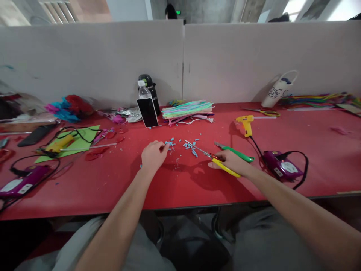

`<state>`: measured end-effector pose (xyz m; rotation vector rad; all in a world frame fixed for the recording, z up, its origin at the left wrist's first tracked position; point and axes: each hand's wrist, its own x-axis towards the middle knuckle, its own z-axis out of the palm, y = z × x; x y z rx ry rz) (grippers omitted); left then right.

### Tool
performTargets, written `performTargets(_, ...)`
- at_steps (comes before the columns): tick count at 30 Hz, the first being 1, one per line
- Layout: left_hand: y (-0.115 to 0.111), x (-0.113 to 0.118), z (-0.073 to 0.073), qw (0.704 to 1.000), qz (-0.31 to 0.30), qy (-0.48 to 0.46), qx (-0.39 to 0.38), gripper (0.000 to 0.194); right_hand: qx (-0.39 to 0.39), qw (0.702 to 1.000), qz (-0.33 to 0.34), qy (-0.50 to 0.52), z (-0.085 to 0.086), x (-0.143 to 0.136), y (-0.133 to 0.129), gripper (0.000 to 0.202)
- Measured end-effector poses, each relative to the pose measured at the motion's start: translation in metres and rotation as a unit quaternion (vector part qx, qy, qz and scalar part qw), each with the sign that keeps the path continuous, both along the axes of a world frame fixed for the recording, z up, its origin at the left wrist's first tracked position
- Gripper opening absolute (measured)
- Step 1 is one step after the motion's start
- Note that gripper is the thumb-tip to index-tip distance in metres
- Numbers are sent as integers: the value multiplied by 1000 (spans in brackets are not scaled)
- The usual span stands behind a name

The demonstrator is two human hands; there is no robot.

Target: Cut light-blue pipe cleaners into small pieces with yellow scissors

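Note:
My left hand [153, 156] rests on the red table with its fingers curled together at the edge of a scatter of small blue pieces [194, 152]. Its fingertips are partly hidden, so what they pinch, if anything, cannot be made out. In my right hand [232, 162] is a pair of scissors with yellow handles [225, 168], the blades pointing left toward the blue pieces. Just beyond that hand lies a green-handled tool with a short blade [238, 153], seemingly a knife.
Behind the pieces stand a phone [147, 113], a bottle and a bundle of pastel pipe cleaners [187, 110]. To the right are a yellow glue gun [246, 124] and a corded purple box [282, 165]. Another purple box [25, 180] sits left. A white partition [113, 60] closes the back.

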<state>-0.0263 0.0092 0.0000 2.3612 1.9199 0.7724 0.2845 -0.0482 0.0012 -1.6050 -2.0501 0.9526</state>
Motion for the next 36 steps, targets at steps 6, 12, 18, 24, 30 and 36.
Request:
performTargets(6,-5,28,7,992,-125,-6,-12,17,-51,998,-30,35,-3,2,10,51)
performTargets(12,1,68,2,992,-99,40,-59,18,-84,993,-53,70,2,-1,10,52)
performTargets(18,6,80,-6,992,-83,72,-56,16,-95,992,-46,73,1,0,14,52)
performTargets(24,2,79,-1,993,-77,79,-47,18,-150,980,-45,120,4,2,15,46)
performTargets(30,-30,46,26,986,-121,-64,-100,12,-93,993,-41,64,-2,3,13,47)
performTargets(36,-64,15,25,952,-98,-275,-86,16,-5,998,-24,53,-4,-6,-3,53)
